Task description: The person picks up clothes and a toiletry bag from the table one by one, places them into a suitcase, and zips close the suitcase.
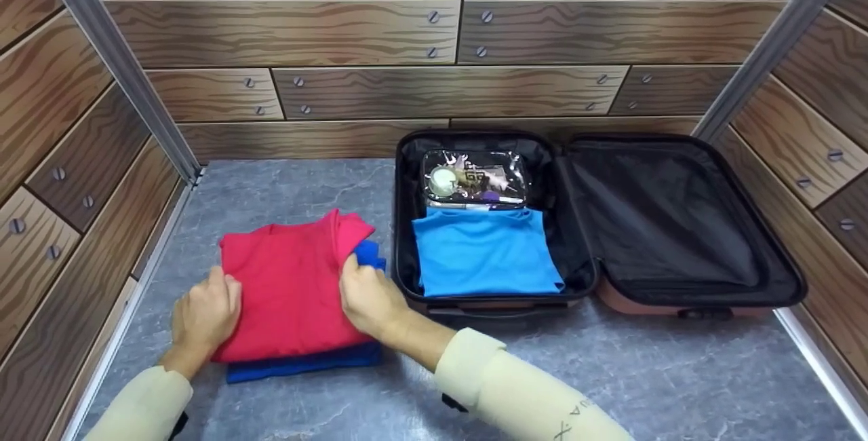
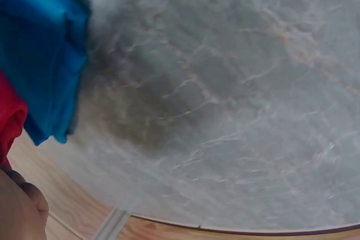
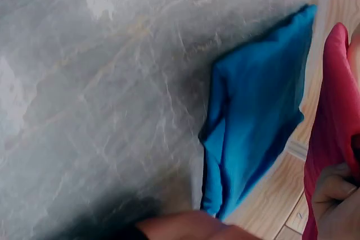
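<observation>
Trouble could have come if the red shirt (image 1: pixel 288 292) sagged and unfolded, because the left hand (image 1: pixel 205 309) and right hand (image 1: pixel 369 297) held only its sides.

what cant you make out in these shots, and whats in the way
- Head view: most of the dark-blue garment, hidden under the red shirt.
- Head view: anything beneath the light-blue garment in the suitcase, covered by that garment.
- Head view: most contents of the clear pouch, too small and lost in glare.
- Left wrist view: most of the red shirt, cut off by the left edge.
</observation>
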Available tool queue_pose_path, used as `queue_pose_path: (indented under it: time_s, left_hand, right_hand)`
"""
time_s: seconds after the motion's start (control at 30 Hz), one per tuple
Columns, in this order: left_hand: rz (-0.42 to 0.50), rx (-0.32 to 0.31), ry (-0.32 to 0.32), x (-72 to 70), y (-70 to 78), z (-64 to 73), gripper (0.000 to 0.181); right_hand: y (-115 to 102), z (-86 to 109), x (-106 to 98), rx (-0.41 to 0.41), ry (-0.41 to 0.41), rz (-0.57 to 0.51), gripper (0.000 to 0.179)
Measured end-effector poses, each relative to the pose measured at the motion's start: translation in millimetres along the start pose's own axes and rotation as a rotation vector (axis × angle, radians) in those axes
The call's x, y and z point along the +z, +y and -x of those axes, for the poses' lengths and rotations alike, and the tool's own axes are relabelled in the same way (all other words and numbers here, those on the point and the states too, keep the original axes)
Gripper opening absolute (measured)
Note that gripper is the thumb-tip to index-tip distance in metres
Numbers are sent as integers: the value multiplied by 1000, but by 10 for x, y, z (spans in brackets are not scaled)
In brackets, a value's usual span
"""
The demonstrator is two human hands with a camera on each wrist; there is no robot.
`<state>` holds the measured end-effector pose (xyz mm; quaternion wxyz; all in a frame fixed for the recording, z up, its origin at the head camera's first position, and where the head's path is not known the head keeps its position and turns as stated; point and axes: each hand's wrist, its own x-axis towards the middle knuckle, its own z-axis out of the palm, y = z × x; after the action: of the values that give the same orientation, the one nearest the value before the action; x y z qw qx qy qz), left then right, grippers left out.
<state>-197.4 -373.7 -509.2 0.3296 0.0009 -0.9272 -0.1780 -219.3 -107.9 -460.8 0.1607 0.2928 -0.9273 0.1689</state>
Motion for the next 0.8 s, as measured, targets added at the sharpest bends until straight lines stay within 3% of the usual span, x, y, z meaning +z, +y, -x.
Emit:
queue_pose_path:
  time_s: [0.47, 0.63, 0.8]
  left_hand:
    - [0, -14, -48, -93, 320, -230, 22]
    - [-23, 27, -45, -97, 482, -303, 21]
    - [-22, 79, -22, -66, 668, -375, 19]
  right_hand:
    - [291, -31, -246, 85, 12, -157, 17]
    - [465, 5, -386, 89, 23, -236, 16]
    - [654, 53, -535, 87, 44, -243, 17]
